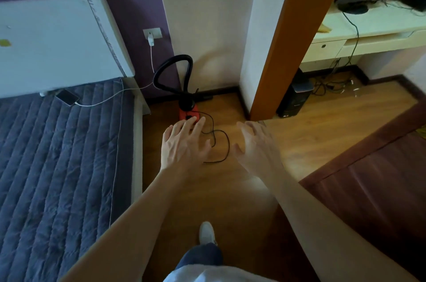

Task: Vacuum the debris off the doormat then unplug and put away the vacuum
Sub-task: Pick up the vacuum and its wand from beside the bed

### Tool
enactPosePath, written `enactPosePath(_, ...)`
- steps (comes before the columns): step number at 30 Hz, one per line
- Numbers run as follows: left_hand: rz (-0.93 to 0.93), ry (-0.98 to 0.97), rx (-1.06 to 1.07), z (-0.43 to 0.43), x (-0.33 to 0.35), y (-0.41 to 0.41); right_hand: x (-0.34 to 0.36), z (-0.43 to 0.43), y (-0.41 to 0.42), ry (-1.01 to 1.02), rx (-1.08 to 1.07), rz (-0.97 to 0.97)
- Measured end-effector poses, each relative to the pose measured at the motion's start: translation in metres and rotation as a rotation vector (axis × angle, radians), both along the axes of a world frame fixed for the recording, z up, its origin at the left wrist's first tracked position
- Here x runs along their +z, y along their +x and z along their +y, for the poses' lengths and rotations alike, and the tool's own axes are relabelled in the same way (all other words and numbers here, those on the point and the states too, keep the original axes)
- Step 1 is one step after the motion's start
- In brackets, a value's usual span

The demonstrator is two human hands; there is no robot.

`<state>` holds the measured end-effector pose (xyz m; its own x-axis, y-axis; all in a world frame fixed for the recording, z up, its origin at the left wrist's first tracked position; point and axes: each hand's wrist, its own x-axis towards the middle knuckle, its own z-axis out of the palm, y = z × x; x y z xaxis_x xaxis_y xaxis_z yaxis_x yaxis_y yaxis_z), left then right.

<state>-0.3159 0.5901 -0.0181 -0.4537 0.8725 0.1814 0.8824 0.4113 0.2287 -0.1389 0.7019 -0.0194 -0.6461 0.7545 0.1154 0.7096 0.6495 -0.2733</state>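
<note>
**Left hand (184,145) and right hand (257,143) extended toward the vacuum (187,114) just above frame centre.**
The bed (57,155) filled the left of the frame and the wooden floor (230,201) ran down the middle. The red vacuum stood by the wall, its black hose (173,69) looped upward. Both hands were released, fingers spread, grasping nothing. A black cord (227,143) lay curled between them.

Left hand (184,143) and right hand (255,145) spread, red vacuum (187,113) beyond
</note>
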Motion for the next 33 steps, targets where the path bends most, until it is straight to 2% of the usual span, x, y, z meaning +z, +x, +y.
enactPosePath(6, -0.016, -0.026, -0.03, 0.074, 0.001, -0.044, -0.001, 0.065, -0.046, 0.006, -0.052, 0.001)
enactPosePath(17, -0.015, -0.071, -0.06, 0.224, -0.015, -0.072, -0.02, 0.214, -0.069, -0.024, -0.108, -0.002)
enactPosePath(26, -0.042, -0.079, 0.108, 0.382, -0.027, -0.078, -0.032, 0.399, -0.09, 0.014, 0.009, -0.086)
enactPosePath(33, -0.072, -0.101, 0.255, 0.435, -0.028, -0.083, -0.04, 0.485, -0.118, -0.025, 0.127, -0.11)
